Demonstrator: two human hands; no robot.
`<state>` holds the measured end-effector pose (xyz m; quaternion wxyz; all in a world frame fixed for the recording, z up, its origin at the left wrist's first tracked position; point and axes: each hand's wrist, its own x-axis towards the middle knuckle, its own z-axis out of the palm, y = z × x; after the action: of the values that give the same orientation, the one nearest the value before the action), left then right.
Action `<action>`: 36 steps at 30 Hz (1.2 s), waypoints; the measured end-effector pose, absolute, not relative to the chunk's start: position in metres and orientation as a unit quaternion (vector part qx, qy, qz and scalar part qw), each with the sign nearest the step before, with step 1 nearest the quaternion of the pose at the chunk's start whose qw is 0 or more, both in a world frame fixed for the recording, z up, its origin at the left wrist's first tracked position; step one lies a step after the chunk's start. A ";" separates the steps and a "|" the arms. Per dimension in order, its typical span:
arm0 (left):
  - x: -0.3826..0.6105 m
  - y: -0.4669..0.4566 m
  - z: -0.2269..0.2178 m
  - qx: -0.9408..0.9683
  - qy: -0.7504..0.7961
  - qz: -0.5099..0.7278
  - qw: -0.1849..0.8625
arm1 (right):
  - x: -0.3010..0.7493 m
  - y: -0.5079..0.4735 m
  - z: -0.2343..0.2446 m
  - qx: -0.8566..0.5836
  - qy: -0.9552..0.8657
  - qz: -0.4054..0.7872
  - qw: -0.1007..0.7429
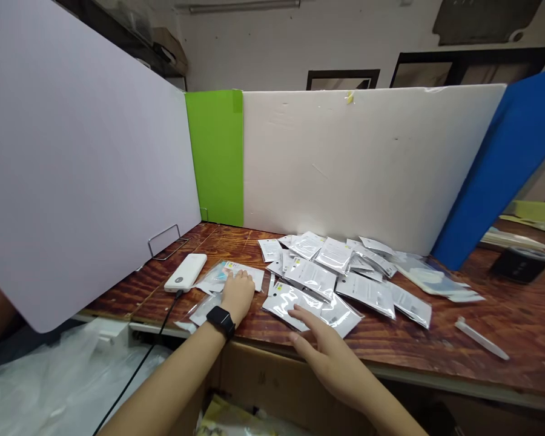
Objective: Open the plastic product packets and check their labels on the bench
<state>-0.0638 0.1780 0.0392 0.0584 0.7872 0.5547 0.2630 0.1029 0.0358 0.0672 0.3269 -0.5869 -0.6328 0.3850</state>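
Observation:
My left hand (238, 297), with a black watch on its wrist, is over a white printed card (255, 275) with coloured marks. Its fingers curl together at the card's near side; the thumb is hidden. Clear plastic bags (204, 309) lie under and beside this hand. My right hand (324, 351) is open, thumb and forefinger apart, at the near edge of a pile of flat sealed packets (311, 275). Nothing shows between its fingers. The packets have white backs with small print and shiny clear film, and overlap loosely.
A white power bank (186, 272) with a black cable (149, 351) lies left. Flat clear bags (429, 278) and a white plastic strip (481, 338) lie right. White (345, 163), green (218, 157) and blue (495, 163) panels enclose the table, with a wire stand (166, 242) at left.

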 end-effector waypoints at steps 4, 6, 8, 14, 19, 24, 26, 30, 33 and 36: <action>-0.065 0.164 0.054 0.751 0.559 0.347 0.060 | 0.105 0.036 0.064 -0.573 -0.634 0.360 0.374; -0.067 0.153 0.066 0.722 0.559 0.401 0.072 | 0.107 0.036 0.062 -0.563 -0.631 0.336 0.416; -0.069 0.142 0.078 0.701 0.541 0.452 0.105 | 0.110 0.037 0.059 -0.554 -0.628 0.294 0.461; -0.068 0.096 0.097 0.691 0.418 0.470 0.355 | 0.114 0.030 0.066 -0.494 -0.600 0.255 0.575; -0.069 0.073 0.102 0.581 0.324 0.400 0.630 | 0.106 0.020 0.080 -0.354 -0.565 0.469 0.579; -0.068 0.078 0.100 0.566 0.304 0.398 0.655 | 0.104 0.017 0.073 -0.334 -0.553 0.455 0.613; -0.066 0.081 0.097 0.559 0.307 0.404 0.656 | 0.105 0.018 0.069 -0.351 -0.575 0.423 0.606; -0.061 0.084 0.095 0.528 0.287 0.428 0.675 | 0.107 0.022 0.069 -0.416 -0.637 0.353 0.545; -0.059 0.085 0.094 0.513 0.284 0.438 0.681 | 0.108 0.024 0.072 -0.456 -0.644 0.335 0.515; -0.057 0.084 0.095 0.511 0.299 0.437 0.677 | 0.109 0.026 0.073 -0.450 -0.625 0.383 0.510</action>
<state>-0.0573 0.0844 0.0952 0.6768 0.5112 0.2992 0.4372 0.1092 0.0256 0.0731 0.5104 -0.4502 -0.6246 0.3830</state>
